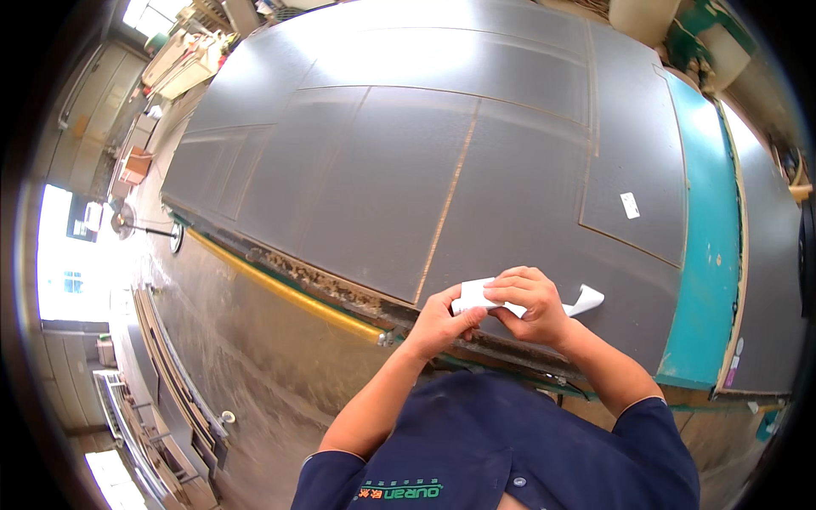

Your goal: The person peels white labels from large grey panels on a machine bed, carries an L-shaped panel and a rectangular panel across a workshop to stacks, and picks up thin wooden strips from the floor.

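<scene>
Both hands meet over the near edge of a large dark grey board. My left hand is closed around a white roll of what look like paper labels, its thumb along the lower side. Fingers curled, my right hand grips the same white strip just to the right of the roll. A loose tail of the strip sticks out beyond the right hand, over the board. The right fingertips partly cover the roll, so any print on it is hidden.
Thin cut lines divide the board into several panels. One small white label lies on a right-hand panel. A teal strip borders the board on the right. Along the near left edge runs a yellow bar. Stacked panels stand at lower left.
</scene>
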Tool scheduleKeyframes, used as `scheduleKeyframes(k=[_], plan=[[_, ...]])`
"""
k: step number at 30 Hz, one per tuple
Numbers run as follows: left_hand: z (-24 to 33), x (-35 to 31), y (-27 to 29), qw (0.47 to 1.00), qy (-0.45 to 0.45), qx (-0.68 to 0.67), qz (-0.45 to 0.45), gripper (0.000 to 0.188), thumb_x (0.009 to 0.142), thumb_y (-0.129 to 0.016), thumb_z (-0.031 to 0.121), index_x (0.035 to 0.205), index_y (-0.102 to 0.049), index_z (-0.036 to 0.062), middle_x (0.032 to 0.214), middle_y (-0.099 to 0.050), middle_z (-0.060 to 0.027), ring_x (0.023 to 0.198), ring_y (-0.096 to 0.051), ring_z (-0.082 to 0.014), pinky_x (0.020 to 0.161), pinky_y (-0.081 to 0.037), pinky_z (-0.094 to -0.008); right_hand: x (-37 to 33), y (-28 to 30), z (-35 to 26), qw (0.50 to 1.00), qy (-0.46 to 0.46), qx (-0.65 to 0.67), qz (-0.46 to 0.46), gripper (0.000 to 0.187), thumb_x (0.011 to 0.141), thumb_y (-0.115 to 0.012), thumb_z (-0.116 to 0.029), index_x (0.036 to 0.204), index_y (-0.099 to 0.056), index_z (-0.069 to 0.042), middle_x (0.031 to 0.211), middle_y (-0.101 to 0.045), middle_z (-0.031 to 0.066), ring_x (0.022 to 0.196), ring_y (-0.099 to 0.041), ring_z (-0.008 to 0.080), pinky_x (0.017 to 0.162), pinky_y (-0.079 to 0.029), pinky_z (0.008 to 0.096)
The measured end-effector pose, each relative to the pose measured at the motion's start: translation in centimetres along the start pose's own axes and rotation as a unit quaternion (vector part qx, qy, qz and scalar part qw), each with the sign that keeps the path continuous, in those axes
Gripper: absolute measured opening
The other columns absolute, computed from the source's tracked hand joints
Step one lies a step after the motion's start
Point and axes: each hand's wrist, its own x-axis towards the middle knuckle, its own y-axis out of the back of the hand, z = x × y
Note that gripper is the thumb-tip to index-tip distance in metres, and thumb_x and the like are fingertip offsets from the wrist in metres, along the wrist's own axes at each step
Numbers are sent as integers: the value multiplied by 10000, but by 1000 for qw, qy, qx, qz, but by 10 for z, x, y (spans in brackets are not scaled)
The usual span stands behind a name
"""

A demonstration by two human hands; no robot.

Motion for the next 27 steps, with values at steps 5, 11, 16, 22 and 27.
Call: scheduleKeyframes(k=[5,11,16,22,27], plan=[[-15,-19,50,999,-13,-33,0,218,854,-621,189,996,-581,29,723,-569,11,592,-509,-46,512,-427,-196,19,-44,-17,993,-70,88,-23,216,645,-706,-37,857,-670,-58,785,-660,63,786,-612,230,738,-450,315],[5,-31,119,1000,9,25,-14,243,840,-616,155,1047,-574,36,721,-575,14,586,-513,-45,516,-424,-192,51,-110,-22,946,-215,242,-14,90,719,-672,-15,798,-631,-15,894,-657,115,827,-612,169,752,-472,296],[-7,-47,209,997,-24,70,36,288,803,-629,154,1039,-587,-5,746,-578,14,601,-505,-55,535,-417,-205,131,-166,3,861,-313,383,117,34,795,-596,-35,813,-578,-13,1012,-629,156,908,-573,156,830,-441,302],[-7,-108,306,992,69,29,97,248,779,-633,145,970,-612,-11,695,-587,-18,577,-514,-65,540,-419,-211,254,-283,100,920,-210,190,269,80,795,-603,-71,805,-583,6,1010,-635,133,837,-597,142,750,-480,261],[-20,-153,331,980,118,-16,157,201,775,-627,128,908,-619,-23,679,-583,-23,582,-518,-76,543,-421,-224,282,-348,147,946,-155,161,237,60,789,-606,-62,821,-596,-13,993,-640,105,831,-602,141,747,-482,251]])
